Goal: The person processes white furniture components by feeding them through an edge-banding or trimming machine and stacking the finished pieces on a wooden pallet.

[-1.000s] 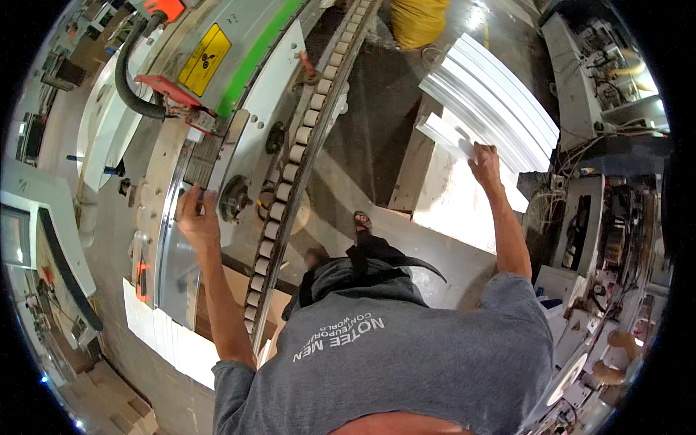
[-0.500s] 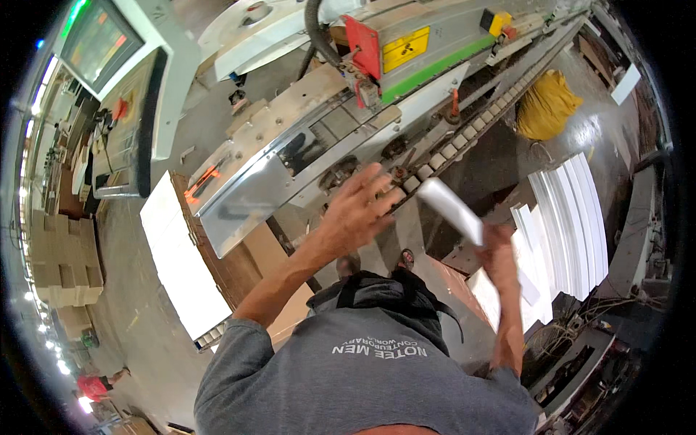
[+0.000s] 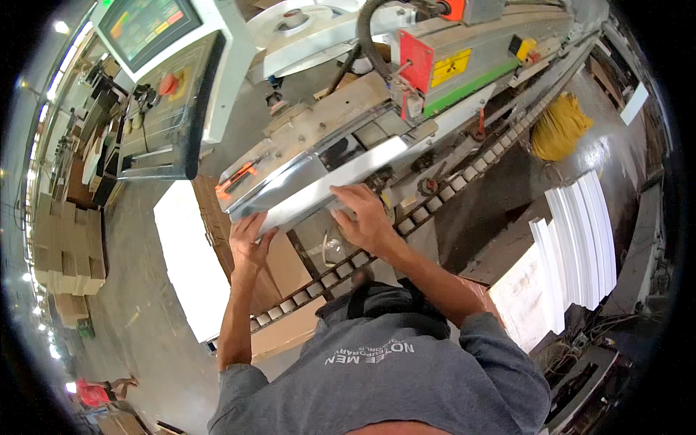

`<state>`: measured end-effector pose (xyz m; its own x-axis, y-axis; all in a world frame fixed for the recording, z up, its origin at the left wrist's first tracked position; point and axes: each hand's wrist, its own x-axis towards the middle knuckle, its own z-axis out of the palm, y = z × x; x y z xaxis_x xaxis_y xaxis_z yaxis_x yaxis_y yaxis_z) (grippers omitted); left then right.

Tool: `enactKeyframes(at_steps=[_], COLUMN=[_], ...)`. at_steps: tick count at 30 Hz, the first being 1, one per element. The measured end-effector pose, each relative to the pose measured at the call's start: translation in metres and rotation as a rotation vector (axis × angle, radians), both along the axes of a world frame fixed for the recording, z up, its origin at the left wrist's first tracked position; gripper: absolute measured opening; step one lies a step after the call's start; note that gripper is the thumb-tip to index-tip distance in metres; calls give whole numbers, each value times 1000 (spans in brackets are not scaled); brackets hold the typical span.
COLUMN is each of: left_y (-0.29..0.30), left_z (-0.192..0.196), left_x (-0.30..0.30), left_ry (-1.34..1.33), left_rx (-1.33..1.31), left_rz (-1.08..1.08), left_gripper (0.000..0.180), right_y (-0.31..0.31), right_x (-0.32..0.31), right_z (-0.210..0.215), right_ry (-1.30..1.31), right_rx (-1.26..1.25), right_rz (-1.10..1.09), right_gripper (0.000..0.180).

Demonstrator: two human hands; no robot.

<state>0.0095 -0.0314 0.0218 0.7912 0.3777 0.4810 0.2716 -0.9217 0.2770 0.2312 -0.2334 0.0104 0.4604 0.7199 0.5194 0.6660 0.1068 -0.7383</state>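
Observation:
A long narrow white board (image 3: 308, 199) lies slanted along the front of the machine's metal bed (image 3: 293, 174). My left hand (image 3: 250, 241) grips its left end, with fingers on top and the thumb at the near edge. Further right, my right hand (image 3: 365, 223) holds the near edge near the middle, its fingertips on the board and the other fingers bent below. The board's right end reaches toward the machine's red guard plate (image 3: 416, 61).
A roller track (image 3: 420, 214) runs diagonally below the bed. White strips (image 3: 580, 243) are stacked at right, and a large white panel (image 3: 190, 261) lies at left. A control panel with a red button (image 3: 169, 85) stands upper left. A yellow sack (image 3: 562, 127) sits upper right.
The white board has moved from my right hand at the right onto the bed's front. My left hand has come down and left to grip it; my right hand has moved left.

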Motion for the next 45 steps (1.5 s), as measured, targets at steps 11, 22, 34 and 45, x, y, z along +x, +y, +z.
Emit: enactKeyframes(at_steps=[11,22,34,45], left_y=[54,76,64,24], left_z=[-39,-48,-46,-49], left_x=[-2,-26,32,146], left_ry=[-126,-44,-142,-158], left_rx=[78,-177,-19,-2], left_rz=[202,325,132,85], left_gripper=[39,32,28,27], right_y=[100,116,118,87], right_x=[-6,-12,24,125], right_z=[-73,-52,-62,-79], right_ry=[489,634,307,-56], right_rx=[-55,-99,-41,-121], right_rz=[-87,17,-199,-492], right_gripper=[63,73,77,71])
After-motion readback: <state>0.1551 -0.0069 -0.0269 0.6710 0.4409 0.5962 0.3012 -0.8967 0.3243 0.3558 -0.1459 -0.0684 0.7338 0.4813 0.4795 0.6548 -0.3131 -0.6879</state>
